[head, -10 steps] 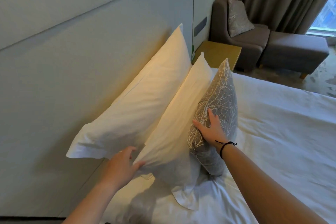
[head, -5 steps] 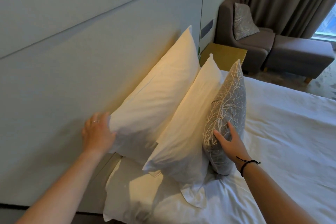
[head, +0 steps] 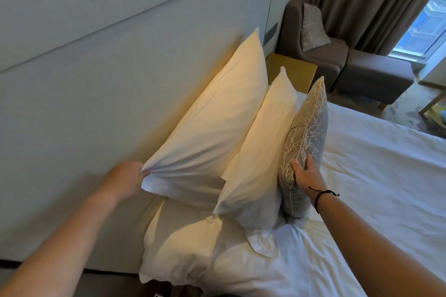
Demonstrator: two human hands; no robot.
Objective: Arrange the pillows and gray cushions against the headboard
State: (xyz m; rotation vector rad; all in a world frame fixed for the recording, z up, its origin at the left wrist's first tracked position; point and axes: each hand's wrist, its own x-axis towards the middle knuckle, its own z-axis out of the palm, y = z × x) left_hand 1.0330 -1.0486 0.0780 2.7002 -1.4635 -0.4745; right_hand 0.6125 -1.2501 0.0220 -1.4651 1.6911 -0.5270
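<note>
A large white pillow (head: 212,123) leans against the pale headboard (head: 96,79). My left hand (head: 128,179) pinches its near lower corner, and the cloth is bunched in my fingers. A second white pillow (head: 260,152) stands in front of it. A gray cushion (head: 307,132) with a pale branch pattern stands upright against that second pillow. My right hand (head: 305,173) presses flat on the cushion's near lower face, with a black cord around the wrist. Another white pillow (head: 183,243) lies flat on the bed below the standing ones.
The white bed sheet (head: 374,188) spreads to the right. A yellow bedside table (head: 292,70) stands beyond the pillows. Farther back are a gray armchair (head: 321,55) with a second patterned cushion (head: 312,28), a footstool (head: 376,75), curtains and a window.
My left hand went from the front pillow's corner to the back pillow's near corner and now pinches it. My right hand slid lower on the gray cushion, which stands more upright.
</note>
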